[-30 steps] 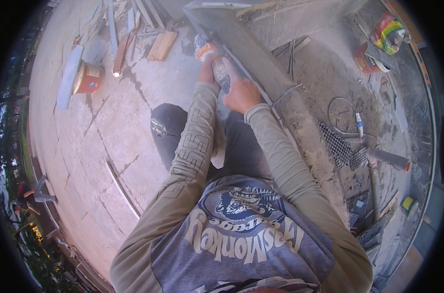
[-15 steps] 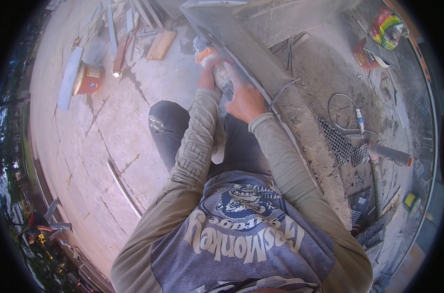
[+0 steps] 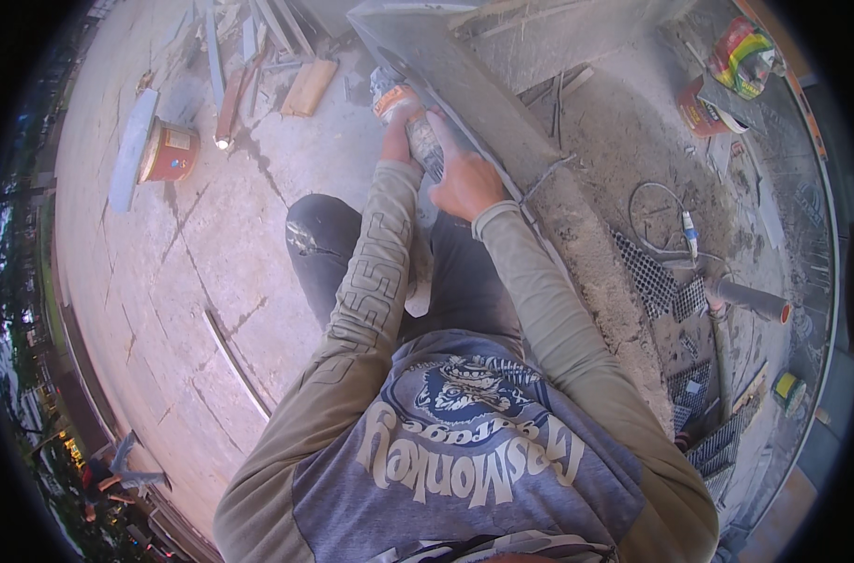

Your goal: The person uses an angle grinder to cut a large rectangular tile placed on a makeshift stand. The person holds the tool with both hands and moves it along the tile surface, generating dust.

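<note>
A dust-covered angle grinder (image 3: 392,99) with an orange band lies between my two hands, its head pointing away from me. My left hand (image 3: 400,141) wraps round it near the front from the left. From the right, my right hand (image 3: 467,178) grips the grey rear body. The grinder's head is up against the left side of a raised grey slab (image 3: 488,89), in a haze of dust. Its disc cannot be made out, nor can exact contact with the slab. My bent knees are just below the tool.
On the left floor a reddish bucket (image 3: 173,152) stands beside a pale board (image 3: 132,150). Wood strips and a plank (image 3: 309,87) lie farther off. Right of the rough ledge (image 3: 591,235) are a cable with a blue connector (image 3: 691,231), a pipe (image 3: 754,300), plastic grids (image 3: 646,272) and another bucket (image 3: 704,111).
My hands and the grinder have shifted slightly away from me along the slab. The grip stays the same. At the far lower left, a person has moved a little lower in view.
</note>
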Demonstrator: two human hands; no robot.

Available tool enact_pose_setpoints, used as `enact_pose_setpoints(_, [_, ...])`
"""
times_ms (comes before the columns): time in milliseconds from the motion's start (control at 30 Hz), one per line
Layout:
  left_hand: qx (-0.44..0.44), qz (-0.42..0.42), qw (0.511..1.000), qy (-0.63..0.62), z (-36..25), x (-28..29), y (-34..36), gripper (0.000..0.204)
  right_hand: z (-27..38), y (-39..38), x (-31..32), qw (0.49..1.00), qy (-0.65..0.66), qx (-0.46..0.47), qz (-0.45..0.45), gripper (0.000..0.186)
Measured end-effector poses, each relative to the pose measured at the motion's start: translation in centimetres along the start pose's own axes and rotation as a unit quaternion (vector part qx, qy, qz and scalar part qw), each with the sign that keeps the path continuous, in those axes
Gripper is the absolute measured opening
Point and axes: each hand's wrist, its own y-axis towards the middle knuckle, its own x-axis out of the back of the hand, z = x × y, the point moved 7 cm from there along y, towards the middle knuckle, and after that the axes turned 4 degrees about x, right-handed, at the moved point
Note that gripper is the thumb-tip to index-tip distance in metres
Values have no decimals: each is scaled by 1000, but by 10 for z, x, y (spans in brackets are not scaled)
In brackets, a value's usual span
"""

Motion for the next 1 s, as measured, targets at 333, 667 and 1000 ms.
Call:
enact_pose_setpoints(333, [-17,-5,1000,-16,-3,-1,5,40,-1,8,-4,1000,-2,1,-7,114])
enact_pose_setpoints(667, [8,23,1000,-1,9,0,-10,51,-2,-19,2,1000,8,2,-17,112])
enact_pose_setpoints(1000, [2,20,1000,8,18,-8,-33,56,-3,-40,4,999,1,13,-33,112])
